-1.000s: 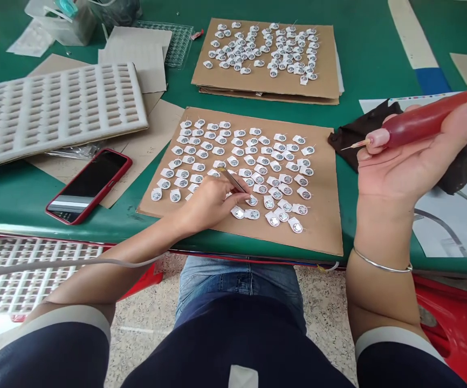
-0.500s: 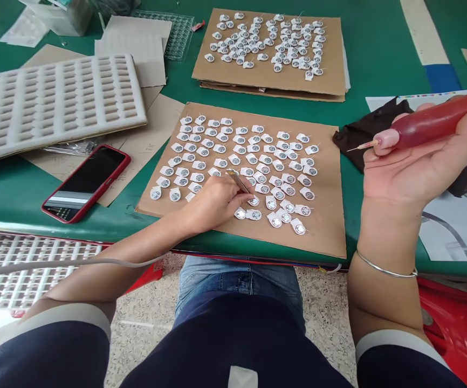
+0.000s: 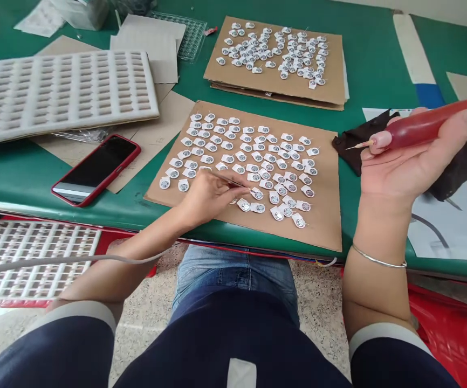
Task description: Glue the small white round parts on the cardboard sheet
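Observation:
My left hand (image 3: 206,198) rests over the front of a cardboard sheet (image 3: 322,231), closed on slim metal tweezers (image 3: 232,180). Their tip is at a small round silver-faced piece with a white tab (image 3: 256,194); whether it is gripped I cannot tell. Rows of similar pieces lie across the sheet, and my hand hides some of them. Raised to the right, palm up, my right hand (image 3: 399,170) is wrapped round a dark red squeeze applicator (image 3: 431,125). Its thin needle nozzle (image 3: 358,145) points left, above a dark cloth (image 3: 350,145).
Behind stands a stack of cardboard (image 3: 330,94) bearing more such pieces. A white slotted tray (image 3: 66,91) and a red-cased phone (image 3: 96,170) lie on the left. Another white tray (image 3: 35,258) sits below the table edge. A grey cable (image 3: 108,260) crosses my left forearm.
The view has shifted slightly. The tweezers now lie at a lower slant, with their tip at a piece by my left fingertips. My right hand still holds the applicator, now tilted a little differently.

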`<state>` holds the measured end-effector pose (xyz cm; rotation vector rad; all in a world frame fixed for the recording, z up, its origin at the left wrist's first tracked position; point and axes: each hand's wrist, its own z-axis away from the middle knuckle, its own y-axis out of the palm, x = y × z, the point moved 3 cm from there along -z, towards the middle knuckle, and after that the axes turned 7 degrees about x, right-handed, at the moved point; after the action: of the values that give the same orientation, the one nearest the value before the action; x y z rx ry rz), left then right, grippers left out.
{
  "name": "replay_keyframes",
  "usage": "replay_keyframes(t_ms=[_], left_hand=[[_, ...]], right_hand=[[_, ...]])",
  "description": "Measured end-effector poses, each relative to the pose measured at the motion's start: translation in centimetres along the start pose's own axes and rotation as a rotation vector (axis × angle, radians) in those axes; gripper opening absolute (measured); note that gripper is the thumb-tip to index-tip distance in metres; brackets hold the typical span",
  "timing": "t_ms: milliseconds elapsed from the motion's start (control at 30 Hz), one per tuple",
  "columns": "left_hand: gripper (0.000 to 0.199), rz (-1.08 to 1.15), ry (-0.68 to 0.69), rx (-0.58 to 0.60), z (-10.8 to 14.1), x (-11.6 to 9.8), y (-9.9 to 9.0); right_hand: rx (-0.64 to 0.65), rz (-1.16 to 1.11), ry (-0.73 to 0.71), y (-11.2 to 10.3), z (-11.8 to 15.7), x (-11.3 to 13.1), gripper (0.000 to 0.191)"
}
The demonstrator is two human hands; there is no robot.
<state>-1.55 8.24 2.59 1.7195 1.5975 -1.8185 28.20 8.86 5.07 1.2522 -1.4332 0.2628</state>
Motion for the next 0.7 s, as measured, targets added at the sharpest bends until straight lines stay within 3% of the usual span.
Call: replay_keyframes(t_ms=[100, 233, 367, 533, 700], left_hand=[[0.01, -0.023, 0.033, -0.099, 2.1, 0.0, -0.5], [0.01, -0.061, 0.096, -0.108, 3.7, 0.1, 0.4], [0.009, -0.092, 0.149, -0.104, 3.8, -0.5, 1.9], [0.007, -0.178, 0.245, -0.086, 3.6, -1.6, 3.2], [0.013, -0.262, 0.217, -0.1, 3.9, -1.8, 3.8]], right_hand=[[0.064, 0.078, 0.049, 1.4, 1.4, 0.4, 0.048], [0.151, 0.119, 0.09, 4.5, 4.7, 0.2, 0.046], [0.243, 0.196, 0.119, 6.7, 7.2, -1.0, 0.041], [0.141, 0.263, -0.035, 6.8, 8.7, -1.2, 0.029], [0.151, 0.318, -0.022, 6.2, 9.0, -1.4, 0.029]])
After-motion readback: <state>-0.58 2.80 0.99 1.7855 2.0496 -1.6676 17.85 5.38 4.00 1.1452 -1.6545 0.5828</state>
